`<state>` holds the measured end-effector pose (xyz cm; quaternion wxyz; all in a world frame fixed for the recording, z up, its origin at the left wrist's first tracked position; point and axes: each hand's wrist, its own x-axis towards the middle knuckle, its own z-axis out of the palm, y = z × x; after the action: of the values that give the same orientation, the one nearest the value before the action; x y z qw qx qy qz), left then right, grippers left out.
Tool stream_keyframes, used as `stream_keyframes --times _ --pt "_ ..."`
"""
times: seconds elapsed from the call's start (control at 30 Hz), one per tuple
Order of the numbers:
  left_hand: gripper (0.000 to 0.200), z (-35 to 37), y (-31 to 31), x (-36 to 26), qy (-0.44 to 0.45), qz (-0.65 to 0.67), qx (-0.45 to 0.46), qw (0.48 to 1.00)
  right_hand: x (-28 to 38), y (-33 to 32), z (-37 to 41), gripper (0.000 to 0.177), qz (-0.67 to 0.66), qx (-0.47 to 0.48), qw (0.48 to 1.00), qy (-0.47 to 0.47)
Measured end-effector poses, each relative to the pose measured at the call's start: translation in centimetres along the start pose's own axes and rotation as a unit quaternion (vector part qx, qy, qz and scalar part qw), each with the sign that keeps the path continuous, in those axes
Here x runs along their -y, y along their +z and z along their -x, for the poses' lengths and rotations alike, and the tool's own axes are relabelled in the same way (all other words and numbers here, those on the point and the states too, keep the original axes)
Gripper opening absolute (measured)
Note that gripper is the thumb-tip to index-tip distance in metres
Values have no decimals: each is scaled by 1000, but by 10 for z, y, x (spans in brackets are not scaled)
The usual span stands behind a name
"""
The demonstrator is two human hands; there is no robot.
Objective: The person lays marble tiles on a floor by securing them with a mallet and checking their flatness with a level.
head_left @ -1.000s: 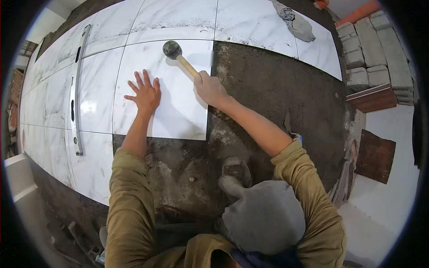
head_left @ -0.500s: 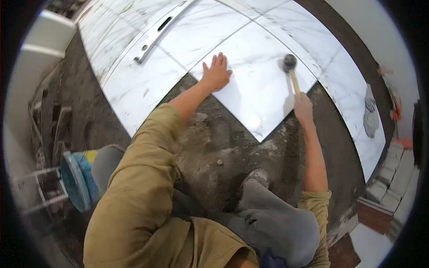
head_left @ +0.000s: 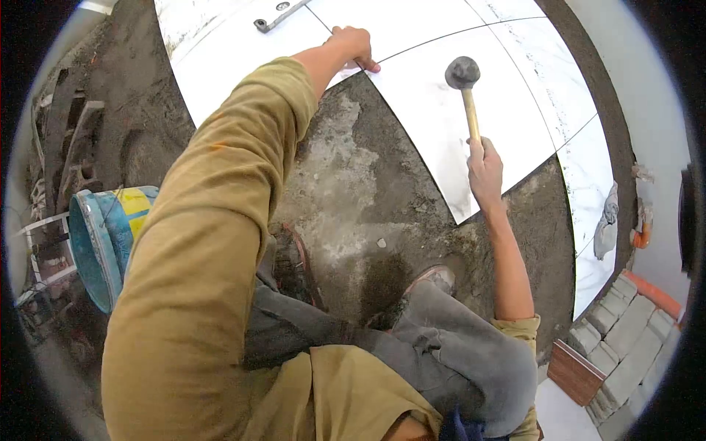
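My right hand is closed around the wooden handle of a rubber mallet. The mallet's dark round head is over a large white marbled floor tile whose near corner points toward me. At that tile's left corner, by the joint with the neighbouring tiles, is my left hand. Its thumb stretches out along the tile edge, while the other fingers bend over the surface and are partly hidden. A spirit level lies on the tile to the left, beyond my left forearm.
Rough grey mortar bed spreads between the tiles and my feet. A blue bucket lies tilted at the left, near stacked dark pieces. At the right are a crumpled grey bag, pale blocks and an orange pipe.
My left hand has gone from lying flat on the tile to its left corner joint. The mallet stays in my right hand over the tile. The view has shifted.
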<state>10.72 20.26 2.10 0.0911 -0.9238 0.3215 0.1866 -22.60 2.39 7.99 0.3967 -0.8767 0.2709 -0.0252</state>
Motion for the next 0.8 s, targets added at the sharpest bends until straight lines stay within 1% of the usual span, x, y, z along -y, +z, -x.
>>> stream_keyframes --times 0.07,0.1,0.23,0.3,0.33,0.4,0.43,0.47,0.5,0.53,0.57,0.6,0.63,0.67,0.7,0.73,0.77,0.8 --pt "75 3 -3 0 -17 8 2 1000 2 14 -7 38 -33 -9 999 9" --pt "75 12 -13 1 23 26 7 999 -3 21 -14 38 -3 -1 1000 -6" --pt "73 10 -13 2 24 33 9 999 -8 35 -15 39 19 12 999 -28" --pt "73 6 -9 2 -15 39 17 999 -11 37 -18 39 12 30 999 -18" --pt "73 5 -7 1 -14 38 17 999 -13 37 -20 39 2 45 999 -8" --pt "71 13 -14 -2 -22 32 6 999 -8 36 -19 39 -8 40 999 4" --pt "71 16 -22 -1 15 27 24 999 -5 34 -18 38 -18 38 999 16" --pt "72 10 -18 -2 4 32 46 998 -5 29 -17 38 -18 29 999 12" --pt "73 11 -19 1 27 37 46 998 -7 27 -20 37 -8 27 1000 0" --pt "73 13 -21 5 49 38 44 997 -7 26 -23 36 0 24 1000 -13" --pt "72 10 -13 10 44 58 20 997 -14 22 -18 30 25 -14 992 -121" --pt "70 6 -13 16 41 77 -5 996 -21 16 -4 25 52 -54 971 -225" --pt "65 9 -37 27 55 163 45 984 0 0 19 21 -5 -43 991 -126" --pt "61 -9 -35 45 -5 210 -72 975 23 -20 47 20 -62 -32 997 -23" --pt "58 -32 -35 68 -58 256 -188 947 23 -34 69 22 -25 -39 998 -41" --pt "57 -40 -57 98 -60 232 -136 961 19 -50 89 25 15 -49 997 -54" --pt "47 -35 -47 115 -69 177 -336 923 24 -67 110 26 20 -26 999 15" --pt "55 -41 -53 130 -163 128 -279 938 32 -81 133 26 20 -5 996 88"
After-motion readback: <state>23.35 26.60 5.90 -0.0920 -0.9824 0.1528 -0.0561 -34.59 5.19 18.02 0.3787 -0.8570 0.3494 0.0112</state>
